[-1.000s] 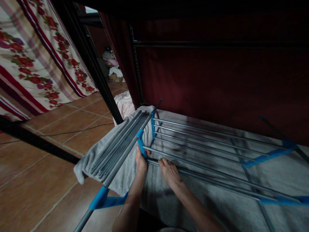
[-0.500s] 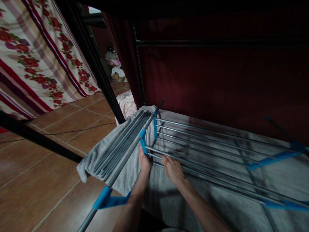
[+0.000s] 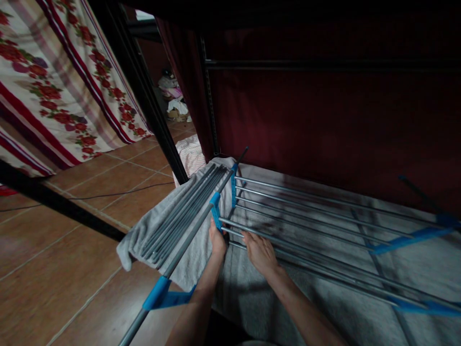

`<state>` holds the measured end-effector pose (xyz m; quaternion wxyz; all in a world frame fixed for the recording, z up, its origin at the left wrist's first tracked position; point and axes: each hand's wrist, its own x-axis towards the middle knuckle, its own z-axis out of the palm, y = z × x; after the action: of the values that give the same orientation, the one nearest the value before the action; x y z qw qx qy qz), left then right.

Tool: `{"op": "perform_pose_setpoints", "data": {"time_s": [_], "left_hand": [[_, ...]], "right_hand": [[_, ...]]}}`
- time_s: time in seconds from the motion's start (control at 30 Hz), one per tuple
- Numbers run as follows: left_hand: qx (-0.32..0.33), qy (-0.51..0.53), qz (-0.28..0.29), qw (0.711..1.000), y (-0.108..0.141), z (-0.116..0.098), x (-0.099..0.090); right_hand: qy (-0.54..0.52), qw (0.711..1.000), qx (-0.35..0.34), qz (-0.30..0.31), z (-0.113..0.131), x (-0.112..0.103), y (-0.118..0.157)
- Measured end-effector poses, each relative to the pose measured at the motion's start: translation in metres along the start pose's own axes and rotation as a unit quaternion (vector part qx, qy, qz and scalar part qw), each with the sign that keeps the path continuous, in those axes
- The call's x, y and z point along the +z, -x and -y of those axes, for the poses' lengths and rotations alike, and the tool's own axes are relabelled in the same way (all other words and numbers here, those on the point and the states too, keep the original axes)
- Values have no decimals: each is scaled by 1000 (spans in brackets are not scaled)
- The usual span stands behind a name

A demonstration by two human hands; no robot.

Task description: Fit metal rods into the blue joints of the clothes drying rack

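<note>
A rack of grey metal tubes [image 3: 317, 193] joined by blue plastic brackets lies on its side before me. My left hand [image 3: 217, 239] is closed around the lower end of a blue plastic bracket [image 3: 215, 211] that is fixed on a long upright tube [image 3: 190, 236]. The left fingertips are partly hidden behind this bracket. My right hand [image 3: 260, 251] grips a metal tube [image 3: 232, 232] close to where it meets the same bracket. Another blue bracket [image 3: 158, 294] sits lower on the upright, with no tubes seen in it.
Several loose metal tubes [image 3: 183, 216] lie on a grey blanket [image 3: 129, 245] to the left. Black frame posts [image 3: 144, 91] and a low black bar [image 3: 61, 206] border the left side. A dark red curtain [image 3: 324, 125] hangs behind. A cable [image 3: 118, 194] crosses the tiled floor [image 3: 79, 250].
The view has shifted very slightly, so the scene sits a little farther right. Both hands keep the same holds on the bracket and the tube.
</note>
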<state>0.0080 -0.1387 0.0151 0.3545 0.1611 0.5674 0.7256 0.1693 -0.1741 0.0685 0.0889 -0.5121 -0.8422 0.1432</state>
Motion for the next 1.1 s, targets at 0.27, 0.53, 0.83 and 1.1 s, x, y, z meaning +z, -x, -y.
{"op": "perform_pose_setpoints", "data": {"time_s": [0.27, 0.53, 0.83, 1.1], "left_hand": [[2, -8, 5, 1000, 4, -7, 1], [-5, -10, 2, 1000, 6, -10, 1], [-9, -11, 1, 1000, 2, -3, 0], [3, -9, 10, 1000, 2, -1, -1]], "right_hand": [[-11, 1000, 0, 20, 0, -6, -1], [-12, 999, 10, 40, 2, -11, -1], [-14, 999, 2, 41, 4, -14, -3], [-15, 999, 2, 43, 4, -15, -6]]}}
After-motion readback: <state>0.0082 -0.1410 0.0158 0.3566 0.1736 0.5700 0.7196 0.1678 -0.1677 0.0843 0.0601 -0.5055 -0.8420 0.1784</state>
